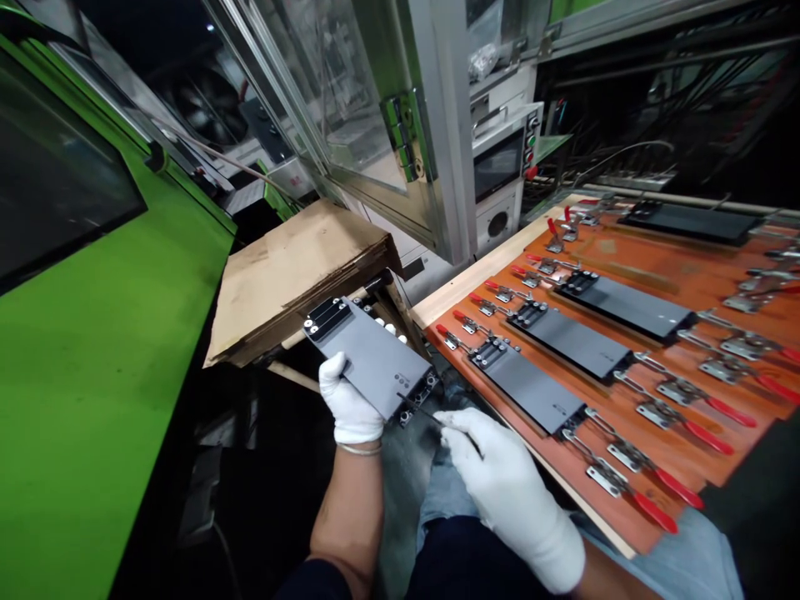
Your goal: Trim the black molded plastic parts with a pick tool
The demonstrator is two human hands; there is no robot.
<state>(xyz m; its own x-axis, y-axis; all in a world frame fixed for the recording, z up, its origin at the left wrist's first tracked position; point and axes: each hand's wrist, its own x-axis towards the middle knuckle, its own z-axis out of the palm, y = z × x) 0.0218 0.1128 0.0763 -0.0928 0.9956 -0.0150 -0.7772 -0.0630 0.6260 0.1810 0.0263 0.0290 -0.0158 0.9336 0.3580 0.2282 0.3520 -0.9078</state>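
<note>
In the head view, the left hand (pixel 353 402) grips a grey panel (pixel 378 354) in the air, left of the bench (pixel 681 287); the right hand (pixel 500 479) pinches a thin black tool (pixel 423 411), tip over the panel's lower end. This piece seems unfinished; three similar panels (pixel 531 387) sit among toggle clamps (pixel 625 457), their progress unclear.

Contains no readable text; shows small dark marks (pixel 401 380) on held grey panel (pixel 378 350), too tiny to decipher.
</note>
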